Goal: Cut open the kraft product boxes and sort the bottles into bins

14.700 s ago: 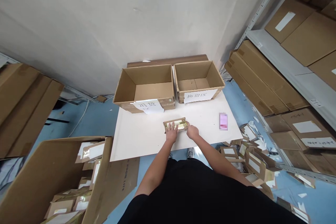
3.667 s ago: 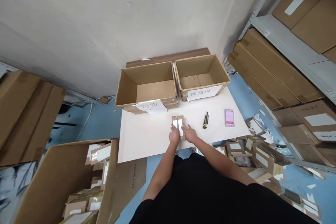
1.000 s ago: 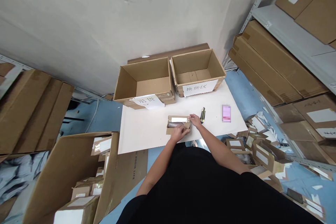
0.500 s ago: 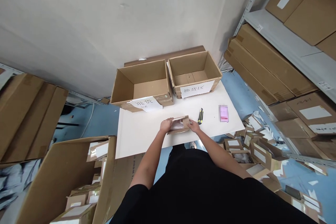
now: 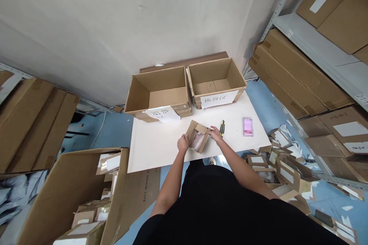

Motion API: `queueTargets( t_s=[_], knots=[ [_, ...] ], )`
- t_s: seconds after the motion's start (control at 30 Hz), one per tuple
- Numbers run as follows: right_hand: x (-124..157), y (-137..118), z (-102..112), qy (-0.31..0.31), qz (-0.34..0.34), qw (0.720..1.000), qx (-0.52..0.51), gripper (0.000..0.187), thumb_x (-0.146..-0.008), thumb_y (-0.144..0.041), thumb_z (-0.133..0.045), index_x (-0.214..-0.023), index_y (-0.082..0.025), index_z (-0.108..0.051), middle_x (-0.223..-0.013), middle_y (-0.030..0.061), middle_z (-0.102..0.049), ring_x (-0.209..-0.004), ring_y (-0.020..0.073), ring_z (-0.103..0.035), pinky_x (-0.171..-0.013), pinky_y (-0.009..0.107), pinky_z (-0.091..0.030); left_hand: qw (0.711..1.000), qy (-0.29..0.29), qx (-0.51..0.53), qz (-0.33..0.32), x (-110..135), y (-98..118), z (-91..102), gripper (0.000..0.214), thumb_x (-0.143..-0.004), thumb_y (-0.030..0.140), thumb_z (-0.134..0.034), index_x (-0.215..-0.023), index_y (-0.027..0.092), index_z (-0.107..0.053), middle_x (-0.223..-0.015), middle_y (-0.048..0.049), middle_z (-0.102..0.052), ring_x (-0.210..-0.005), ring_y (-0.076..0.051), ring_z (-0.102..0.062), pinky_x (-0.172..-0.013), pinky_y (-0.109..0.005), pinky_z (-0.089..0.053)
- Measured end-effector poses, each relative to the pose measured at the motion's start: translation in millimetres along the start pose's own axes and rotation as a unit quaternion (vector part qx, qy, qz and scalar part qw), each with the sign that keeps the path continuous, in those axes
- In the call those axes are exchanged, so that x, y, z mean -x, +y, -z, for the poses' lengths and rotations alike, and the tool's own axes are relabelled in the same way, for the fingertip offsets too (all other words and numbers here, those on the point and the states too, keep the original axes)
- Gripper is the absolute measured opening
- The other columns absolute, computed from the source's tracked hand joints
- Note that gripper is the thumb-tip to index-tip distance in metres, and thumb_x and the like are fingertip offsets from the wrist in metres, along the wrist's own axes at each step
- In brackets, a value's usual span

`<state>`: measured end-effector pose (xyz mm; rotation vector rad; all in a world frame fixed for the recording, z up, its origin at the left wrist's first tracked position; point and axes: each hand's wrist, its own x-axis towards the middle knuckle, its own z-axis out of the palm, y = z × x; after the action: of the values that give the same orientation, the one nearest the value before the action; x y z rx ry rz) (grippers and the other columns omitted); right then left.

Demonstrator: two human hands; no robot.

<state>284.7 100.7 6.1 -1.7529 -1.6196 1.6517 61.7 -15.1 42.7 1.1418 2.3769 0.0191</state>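
A small opened cardboard parcel (image 5: 196,135) is held tilted above the white table (image 5: 155,145), its open side turned toward me, with something pale and wrapped inside. My left hand (image 5: 183,143) grips its lower left edge. My right hand (image 5: 215,133) grips its right end. A black and yellow utility knife (image 5: 222,127) lies on the table just right of my right hand.
Two open labelled cartons, the left carton (image 5: 161,95) and the right carton (image 5: 216,82), stand at the table's far edge. A pink blurred item (image 5: 247,126) lies at the right. A big carton of small parcels (image 5: 71,195) stands at lower left. Loose parcels (image 5: 281,168) litter the floor below the metal shelving (image 5: 316,57).
The parcel went from lying flat on the table to being lifted and tipped up with its opening toward me. My left hand moved to its lower left edge.
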Motion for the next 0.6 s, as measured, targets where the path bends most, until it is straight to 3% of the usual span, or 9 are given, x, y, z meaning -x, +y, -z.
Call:
queueTargets(
  t_s=[0.07,0.13,0.2,0.27,0.37,0.43,0.6],
  knots=[
    [4,-6,-3,0.054,0.064,0.994,0.076,0.078,-0.082,-0.02,-0.063,-0.157,-0.027,-0.046,-0.149,0.0103,-0.061,-0.136,0.0264,-0.059,-0.108,0.04,-0.052,1.0,0.003,0.022,0.004,6,2,-10.8,0.042,-0.11,0.037,-0.029,-0.134,0.025,-0.061,-0.109,-0.0107,-0.08,-0.097,-0.027,-0.075,-0.075,-0.034,-0.051],
    [10,-11,-8,0.101,0.144,0.971,0.161,0.079,-0.08,-0.012,-0.062,-0.157,-0.027,-0.05,-0.162,0.0103,-0.048,-0.153,0.0284,-0.04,-0.12,0.043,-0.041,0.999,0.029,0.039,0.01,12,7,-19.1,0.045,-0.109,0.032,-0.033,-0.149,0.024,-0.051,-0.12,-0.012,-0.077,-0.104,-0.026,-0.074,-0.082,-0.036,-0.053],
    [16,-15,-12,0.108,0.212,0.944,0.229,0.07,-0.083,-0.008,-0.059,-0.15,-0.028,-0.059,-0.171,0.0069,-0.036,-0.162,0.0293,-0.018,-0.126,0.047,-0.032,0.996,0.081,0.034,-0.005,16,12,-23.8,0.05,-0.106,0.029,-0.04,-0.156,0.023,-0.045,-0.141,-0.0157,-0.068,-0.122,-0.028,-0.067,-0.095,-0.04,-0.053],
    [21,-15,-14,0.078,0.246,0.926,0.277,0.053,-0.089,-0.009,-0.057,-0.137,-0.027,-0.071,-0.173,0.004,-0.032,-0.164,0.0307,-0.004,-0.128,0.052,-0.025,0.992,0.105,0.002,-0.068,16,18,-25.6,0.046,-0.104,0.03,-0.048,-0.149,0.024,-0.054,-0.156,-0.0164,-0.055,-0.142,-0.032,-0.053,-0.108,-0.045,-0.049],
    [22,-13,-15,0.029,0.242,0.916,0.319,0.036,-0.096,-0.018,-0.058,-0.125,-0.026,-0.078,-0.173,0.0056,-0.033,-0.164,0.0353,0.0,-0.128,0.059,-0.018,0.983,0.041,-0.038,-0.176,13,23,-26.2,0.032,-0.101,0.029,-0.055,-0.13,0.027,-0.069,-0.163,-0.0103,-0.049,-0.149,-0.032,-0.044,-0.113,-0.045,-0.047],
    [19,-14,-15,0.013,0.221,0.914,0.341,0.043,-0.097,-0.019,-0.059,-0.136,-0.029,-0.072,-0.174,0.0063,-0.032,-0.164,0.037,-0.003,-0.127,0.062,-0.017,0.979,-0.003,-0.039,-0.199,12,25,-27.7,0.031,-0.101,0.027,-0.055,-0.127,0.028,-0.071,-0.164,-0.0076,-0.048,-0.147,-0.029,-0.048,-0.111,-0.042,-0.049],
    [8,-35,-16,0.018,0.169,0.885,0.433,0.08,-0.097,-0.019,-0.053,-0.17,-0.034,-0.025,-0.178,0.0098,-0.017,-0.163,0.0373,-0.012,-0.125,0.06,-0.023,0.98,-0.036,-0.026,-0.192,16,28,-34.7,0.039,-0.1,0.027,-0.053,-0.137,0.026,-0.067,-0.169,-0.0094,-0.039,-0.146,-0.029,-0.048,-0.109,-0.041,-0.05]
  ],
)
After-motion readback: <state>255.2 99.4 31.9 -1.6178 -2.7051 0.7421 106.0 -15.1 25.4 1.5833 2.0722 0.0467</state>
